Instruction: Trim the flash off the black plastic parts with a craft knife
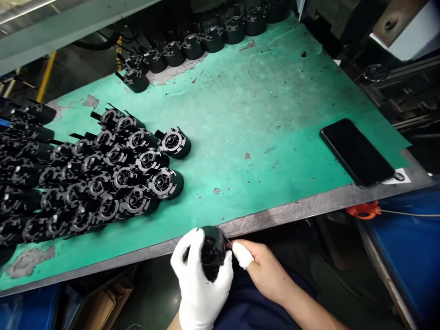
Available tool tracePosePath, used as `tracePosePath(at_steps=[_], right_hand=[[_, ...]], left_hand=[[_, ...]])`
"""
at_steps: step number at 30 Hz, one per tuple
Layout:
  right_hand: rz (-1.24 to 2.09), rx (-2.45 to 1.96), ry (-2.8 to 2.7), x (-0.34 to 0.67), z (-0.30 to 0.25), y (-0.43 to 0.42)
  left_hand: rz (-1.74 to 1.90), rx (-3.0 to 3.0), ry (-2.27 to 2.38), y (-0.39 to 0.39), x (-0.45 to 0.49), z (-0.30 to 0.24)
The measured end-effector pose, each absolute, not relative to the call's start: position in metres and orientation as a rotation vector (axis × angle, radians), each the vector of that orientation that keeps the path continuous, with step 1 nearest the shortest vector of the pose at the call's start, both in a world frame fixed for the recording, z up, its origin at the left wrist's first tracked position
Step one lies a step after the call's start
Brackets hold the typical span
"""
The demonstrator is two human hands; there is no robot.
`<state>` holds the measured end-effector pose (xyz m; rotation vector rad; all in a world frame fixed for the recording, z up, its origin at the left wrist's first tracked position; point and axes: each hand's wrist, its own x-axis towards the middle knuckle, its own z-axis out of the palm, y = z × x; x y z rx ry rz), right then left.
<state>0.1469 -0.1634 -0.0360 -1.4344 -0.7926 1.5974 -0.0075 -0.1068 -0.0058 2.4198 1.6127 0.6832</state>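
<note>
1. Green-surfaced table [247, 110], worn through in grey patches, fills the middle; its metal edge crosses below, from eight to four o'clock.
2. Black cylindrical housings [98, 185] crowd together at nine o'clock, ringed end faces turned up.
3. More such housings form a curved back row [193, 46], from eleven to one o'clock.
4. White-gloved left hand [202, 279], at six o'clock, curls around one housing, fingers on one side and thumb opposite.
5. Dark-screened phone [357, 153] lies at three o'clock, its length running from ten to four.
6. Bare right hand [266, 270], at five o'clock, has a white-covered thumb pressed toward its mostly hidden fingers.
7. Held housing [210, 254], at six o'clock just off the table edge: its hollow end faces up toward the wearer, its long axis leading away toward twelve.
8. Orange object [364, 211] sits below the edge, between three and four.
9. Slender strip [226, 237], pinched by the right hand, points toward ten at the held housing; contact is unclear.
</note>
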Motion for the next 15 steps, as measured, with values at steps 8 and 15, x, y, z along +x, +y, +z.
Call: tracePosePath(at_steps=[8, 15], right_hand=[[1.563, -1.41, -0.847, 0.1472, -0.0341, -0.1647], [1.57, -1.443, -0.844, 0.1483, -0.0407, -0.1615]], left_hand=[[0.703, 2.41, 1.609, -0.1071, -0.0072, -0.0075], [0.783, 2.464, 1.527, -0.1039, -0.0072, -0.011]])
